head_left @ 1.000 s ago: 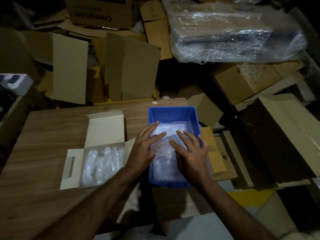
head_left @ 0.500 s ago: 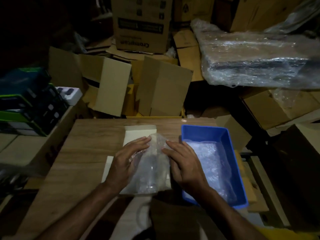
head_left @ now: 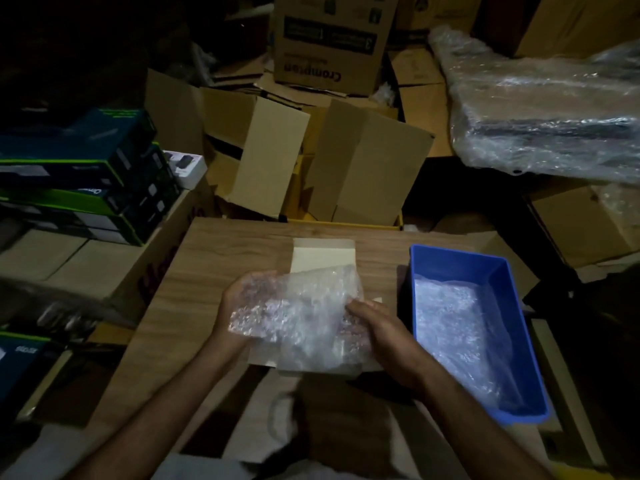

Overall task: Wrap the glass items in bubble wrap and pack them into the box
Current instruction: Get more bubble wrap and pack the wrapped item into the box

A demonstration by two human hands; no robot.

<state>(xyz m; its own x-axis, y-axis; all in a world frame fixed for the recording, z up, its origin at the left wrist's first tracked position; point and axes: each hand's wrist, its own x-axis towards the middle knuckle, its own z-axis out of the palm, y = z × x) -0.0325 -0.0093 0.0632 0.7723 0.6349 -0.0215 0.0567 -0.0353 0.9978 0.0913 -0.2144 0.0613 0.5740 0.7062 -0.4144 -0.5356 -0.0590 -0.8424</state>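
Landmark: white carton [head_left: 323,254], lid flap open, lying mid-counter [head_left: 214,271]. Bubble wrap bundle [head_left: 301,317] held just above the carton. Left hand [head_left: 235,306] cups the bundle's left end, fingers curled under the wrap. Right hand [head_left: 377,327] pinches the wrap's right edge. Glass inside cannot be made out. Blue bin [head_left: 460,265] right of the carton, holding more wrap, overhanging the counter's right edge. Bare counter left of the carton. Stacked cardboard boxes [head_left: 346,161] crowd the edge behind it.

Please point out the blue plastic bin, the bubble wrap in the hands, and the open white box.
blue plastic bin [head_left: 460,255]: head view, far rim.
bubble wrap [head_left: 304,306]: head view, sheet's middle.
white box [head_left: 323,255]: head view, raised lid flap.
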